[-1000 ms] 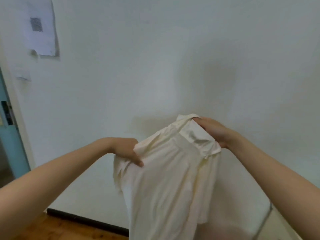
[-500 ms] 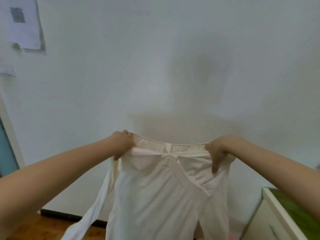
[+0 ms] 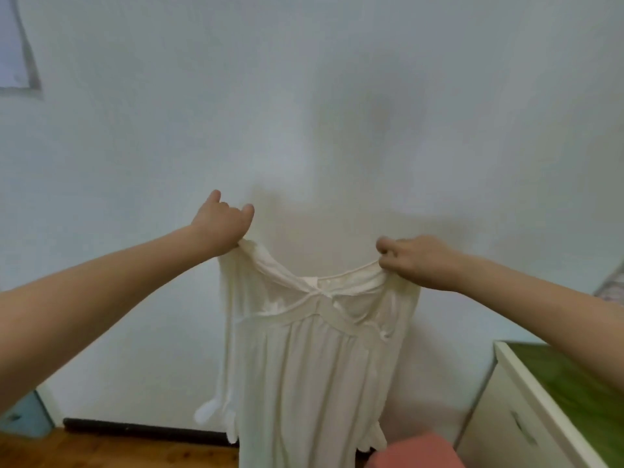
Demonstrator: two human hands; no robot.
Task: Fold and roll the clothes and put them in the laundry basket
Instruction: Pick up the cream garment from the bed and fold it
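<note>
A cream-white garment (image 3: 314, 373) with a gathered neckline hangs in the air in front of a white wall. My left hand (image 3: 221, 224) grips its left shoulder, raised higher, with the index and little finger sticking up. My right hand (image 3: 410, 260) pinches the right shoulder, a little lower. The neckline sags between the two hands. The cloth drops straight down past the bottom of the view, so its hem is hidden. No laundry basket is in sight.
A white cabinet with a green top (image 3: 553, 396) stands at the lower right. A pink object (image 3: 415, 450) sits at the bottom edge beside it. Wooden floor (image 3: 111, 450) and a dark skirting board lie below the wall. A paper sheet (image 3: 13, 49) hangs upper left.
The bunched garment has been spread out by its shoulders. Both hands have moved apart and upward, the left one highest, and the garment now hangs at full length.
</note>
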